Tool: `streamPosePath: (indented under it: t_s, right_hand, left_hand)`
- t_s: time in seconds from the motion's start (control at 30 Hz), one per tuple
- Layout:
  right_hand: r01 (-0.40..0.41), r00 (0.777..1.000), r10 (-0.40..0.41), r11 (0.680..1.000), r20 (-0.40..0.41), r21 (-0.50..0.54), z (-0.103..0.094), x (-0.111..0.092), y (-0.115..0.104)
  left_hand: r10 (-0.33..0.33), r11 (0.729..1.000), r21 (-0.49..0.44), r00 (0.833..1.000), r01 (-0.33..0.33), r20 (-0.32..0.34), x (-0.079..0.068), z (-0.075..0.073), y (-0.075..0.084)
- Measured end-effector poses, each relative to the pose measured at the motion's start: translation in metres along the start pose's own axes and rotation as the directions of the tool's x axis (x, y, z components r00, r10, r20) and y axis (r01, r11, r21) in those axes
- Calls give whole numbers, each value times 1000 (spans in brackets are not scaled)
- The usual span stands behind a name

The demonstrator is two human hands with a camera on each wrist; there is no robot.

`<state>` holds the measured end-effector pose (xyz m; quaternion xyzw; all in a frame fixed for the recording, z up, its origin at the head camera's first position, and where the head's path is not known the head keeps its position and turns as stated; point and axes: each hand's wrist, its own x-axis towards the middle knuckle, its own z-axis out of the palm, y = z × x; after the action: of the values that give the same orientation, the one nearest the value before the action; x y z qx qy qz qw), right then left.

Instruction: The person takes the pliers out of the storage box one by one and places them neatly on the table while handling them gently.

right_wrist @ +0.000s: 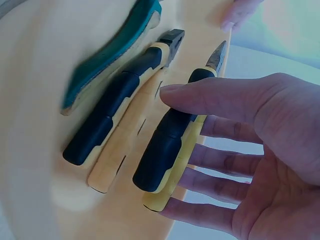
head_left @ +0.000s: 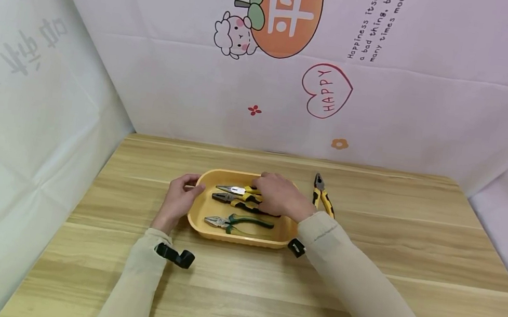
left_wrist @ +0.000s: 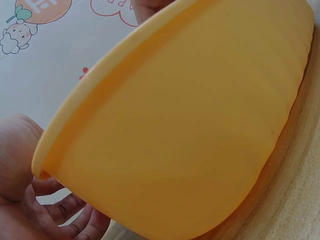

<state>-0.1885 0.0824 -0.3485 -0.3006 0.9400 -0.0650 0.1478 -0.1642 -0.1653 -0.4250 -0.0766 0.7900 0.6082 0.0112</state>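
Observation:
My left hand (head_left: 179,198) holds the left end of a yellow plastic tray (head_left: 226,238), thumb over the rim and fingers against the outside wall. Inside, my right hand (head_left: 281,195) grips the yellow-and-black handles of long-nose pliers (right_wrist: 162,145), thumb on one side and fingers on the other. Their slim jaws point left in the head view. Beside them lie combination pliers (right_wrist: 105,120) with yellow-and-black handles, partly hidden by the right hand in the head view. Green-handled pliers (head_left: 251,221) lie nearest the tray's front wall.
Another pair of yellow-and-black pliers (head_left: 319,183) lies on the wooden table (head_left: 238,293) right of the tray, handles spread and partly behind the right forearm. A printed white cloth (head_left: 173,81) hangs behind the table.

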Motion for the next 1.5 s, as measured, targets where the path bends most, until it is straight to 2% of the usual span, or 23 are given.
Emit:
streamPosePath:
  t_s: [0.23,0.7,0.83,1.1,1.5]
  right_hand:
    - [-4,1000,5,1000,-12,11,-5,-6,0]
    - [13,998,-17,998,-69,-55,-14,-17,0]
    - [5,997,-8,1000,-83,-31,-17,-22,0]
    - [10,993,-15,999,-119,-46,-21,-31,4]
    - [-24,987,18,999,-158,-38,-26,-43,15]
  left_hand:
    - [-2,1000,6,1000,2,-4,-1,1,1]
    - [-15,1000,7,1000,15,-1,-1,0,0]
    - [-15,1000,7,1000,15,-2,-1,0,0]
    - [4,1000,5,1000,-4,-3,-1,1,0]
    - [8,1000,10,1000,-8,-4,-1,1,0]
